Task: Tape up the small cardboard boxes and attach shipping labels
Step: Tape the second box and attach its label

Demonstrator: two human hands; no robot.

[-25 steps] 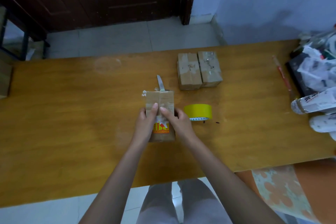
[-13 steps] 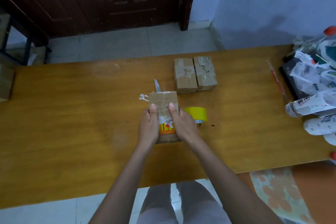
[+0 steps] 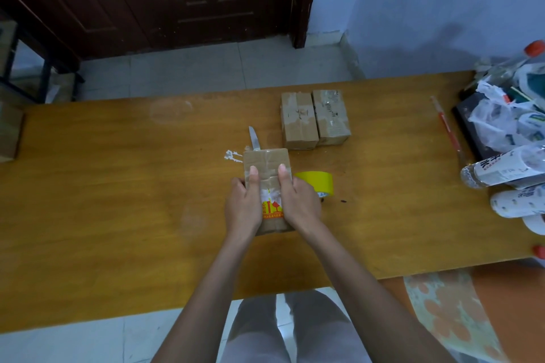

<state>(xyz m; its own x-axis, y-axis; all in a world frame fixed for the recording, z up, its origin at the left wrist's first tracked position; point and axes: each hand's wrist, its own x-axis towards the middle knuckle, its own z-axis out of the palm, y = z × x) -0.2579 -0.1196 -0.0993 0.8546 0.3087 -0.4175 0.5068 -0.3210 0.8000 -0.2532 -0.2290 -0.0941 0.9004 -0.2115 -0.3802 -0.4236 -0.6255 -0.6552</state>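
Both hands, left (image 3: 246,209) and right (image 3: 298,203), grip one box (image 3: 267,166) mid-table (image 3: 118,200), thumbs pressed on top. Two taped boxes (image 3: 315,118) sit far right of it, touching. One yellow tape roll (image 3: 320,184) just right, one knife (image 3: 253,138) behind it.

Both hands (image 3: 272,203) around a taped cardboard box (image 3: 267,165) on the wooden table (image 3: 118,200).

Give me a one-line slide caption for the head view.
Both hands, left and right, grip a taped cardboard box beside yellow tape roll.
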